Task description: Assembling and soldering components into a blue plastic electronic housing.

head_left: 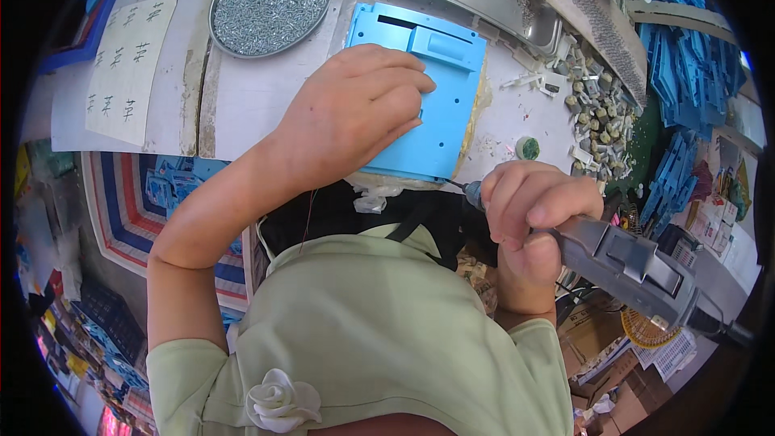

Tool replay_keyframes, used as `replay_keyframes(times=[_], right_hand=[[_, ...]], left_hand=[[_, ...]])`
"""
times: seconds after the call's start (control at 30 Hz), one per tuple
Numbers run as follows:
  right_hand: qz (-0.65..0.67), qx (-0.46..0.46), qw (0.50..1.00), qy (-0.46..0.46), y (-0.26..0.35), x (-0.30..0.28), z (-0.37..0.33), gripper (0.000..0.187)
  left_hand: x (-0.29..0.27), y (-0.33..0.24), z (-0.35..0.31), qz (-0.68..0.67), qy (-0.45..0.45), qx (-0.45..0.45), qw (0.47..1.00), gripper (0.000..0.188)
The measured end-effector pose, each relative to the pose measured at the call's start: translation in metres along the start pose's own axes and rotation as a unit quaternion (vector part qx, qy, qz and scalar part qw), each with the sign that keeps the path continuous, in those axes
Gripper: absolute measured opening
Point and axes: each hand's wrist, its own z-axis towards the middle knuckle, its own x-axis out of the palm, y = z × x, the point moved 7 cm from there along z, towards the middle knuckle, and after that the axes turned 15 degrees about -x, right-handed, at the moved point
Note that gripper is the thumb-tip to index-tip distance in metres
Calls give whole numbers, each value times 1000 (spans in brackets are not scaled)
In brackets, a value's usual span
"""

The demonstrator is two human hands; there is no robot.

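A white paper sheet [129, 69] with marks is seen at the table's [258, 97] left. The blue plastic plate [440, 113] is pressed under the left hand [355, 117], fingers together. The grey electric screwdriver [626, 262] is gripped by the right hand [533, 210], fingers wrapped around it.

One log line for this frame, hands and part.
left hand pressing blue plastic panel | right hand gripping electric screwdriver | bit at panel edge
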Motion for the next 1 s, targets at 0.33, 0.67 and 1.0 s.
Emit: replay_keyframes(times=[0.33,0.67,1.0], right_hand=[[-63,-52,985,152,0,28,10,24],[-80,-89,985,123,-13,28,37,25],[-45,-107,992,57,-9,3,71,21]], left_hand=[[7,6,-4,-13,9,-36,999,18],[8,11,-7,-28,15,-39,999,18],[8,15,-2,-29,31,-50,998,20]])
